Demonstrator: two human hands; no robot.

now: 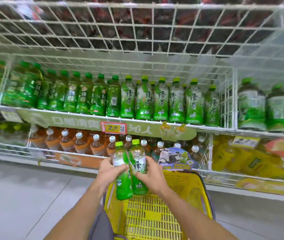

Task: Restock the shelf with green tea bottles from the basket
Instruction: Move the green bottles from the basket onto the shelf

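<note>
My left hand grips one green tea bottle around its middle. Right beside it, touching, is a second green tea bottle gripped by my right hand. Both bottles are upright with lime-green caps, held above the yellow plastic basket, whose slatted bottom shows no bottles. On the wire shelf above stands a row of the same green tea bottles, with a gap at the row's right end by the wire divider.
Darker green bottles fill the shelf's left part. Brown tea bottles with white caps stand on the shelf below, behind a red price tag. Yellow packs lie lower right. Grey tile floor lies to the left.
</note>
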